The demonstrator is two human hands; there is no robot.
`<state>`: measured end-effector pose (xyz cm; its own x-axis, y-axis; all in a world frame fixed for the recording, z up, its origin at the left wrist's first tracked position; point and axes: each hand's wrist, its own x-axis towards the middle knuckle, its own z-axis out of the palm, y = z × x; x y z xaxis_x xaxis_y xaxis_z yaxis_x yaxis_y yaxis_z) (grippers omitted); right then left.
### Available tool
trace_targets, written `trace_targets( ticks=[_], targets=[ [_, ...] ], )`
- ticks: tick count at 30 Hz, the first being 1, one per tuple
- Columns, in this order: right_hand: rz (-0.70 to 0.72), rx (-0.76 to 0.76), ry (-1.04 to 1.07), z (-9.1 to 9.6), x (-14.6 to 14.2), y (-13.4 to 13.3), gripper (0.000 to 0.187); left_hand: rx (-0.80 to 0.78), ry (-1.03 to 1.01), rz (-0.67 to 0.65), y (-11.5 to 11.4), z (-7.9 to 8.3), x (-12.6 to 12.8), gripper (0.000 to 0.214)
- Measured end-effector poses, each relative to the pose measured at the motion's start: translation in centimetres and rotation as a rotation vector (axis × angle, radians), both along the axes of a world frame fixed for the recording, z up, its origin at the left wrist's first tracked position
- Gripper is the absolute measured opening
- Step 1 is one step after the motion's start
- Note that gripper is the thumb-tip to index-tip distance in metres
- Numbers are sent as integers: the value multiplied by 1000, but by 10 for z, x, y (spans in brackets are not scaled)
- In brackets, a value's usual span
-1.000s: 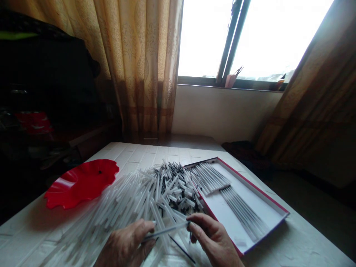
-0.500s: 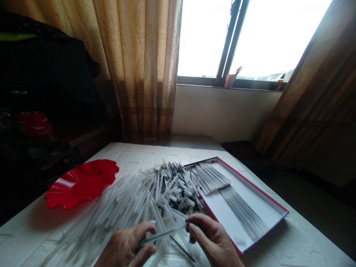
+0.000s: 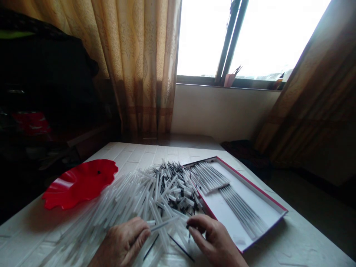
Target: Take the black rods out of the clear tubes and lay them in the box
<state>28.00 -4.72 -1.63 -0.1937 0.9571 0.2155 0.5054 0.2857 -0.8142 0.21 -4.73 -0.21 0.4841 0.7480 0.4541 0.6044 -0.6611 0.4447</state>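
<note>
My left hand is closed on a thin translucent plastic tube, which looks like a pen barrel and points to the right. Across a small gap, my right hand pinches a small black piece between thumb and forefinger; its exact kind is too small to make out. Loose clear tubes spread beside and beyond my left hand. Thin black rods like pen refills lie on the table between the hands. Farther back is a heap of short white and black parts.
A shallow red-edged box on the right holds rows of grey-white sticks like pens. On the left sits a red wavy-rimmed dish with a small dark bit in it. The white brick-patterned table stands before a curtained window.
The right hand has come away from the tube's end, with a small black piece in its fingers. My left fingers have closed round the tube. Another black rod now shows between the hands.
</note>
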Motion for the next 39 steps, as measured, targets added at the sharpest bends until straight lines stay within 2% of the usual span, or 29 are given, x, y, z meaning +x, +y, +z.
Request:
trace_targets(
  ticks=[3,6,8,12,19,24,29,32,36,39],
  targets=[
    [24,60,-305,4,3,-2,20,3,18,-25,0,-1,-1,29],
    [20,83,-396,6,5,-2,25,7,34,-42,-1,0,0,29],
    [1,113,-347,7,6,-2,26,16,46,-53,-1,2,0,29],
    [15,112,-101,13,3,-3,23,38,69,-79,-2,9,2,30],
    [21,-120,221,8,-8,-7,27,34,96,-91,-3,12,5,33],
    [43,-200,320,10,-12,-5,20,30,108,-110,-3,14,7,34],
    [44,-281,406,17,-12,-4,23,43,105,-120,-2,10,5,33],
    [-42,-258,504,24,0,0,27,65,62,-52,1,6,-2,29],
    [-321,-115,659,35,23,6,30,124,-39,140,9,2,-18,24],
    [-440,-7,592,38,32,8,26,163,-88,230,14,1,-26,27]
  ],
)
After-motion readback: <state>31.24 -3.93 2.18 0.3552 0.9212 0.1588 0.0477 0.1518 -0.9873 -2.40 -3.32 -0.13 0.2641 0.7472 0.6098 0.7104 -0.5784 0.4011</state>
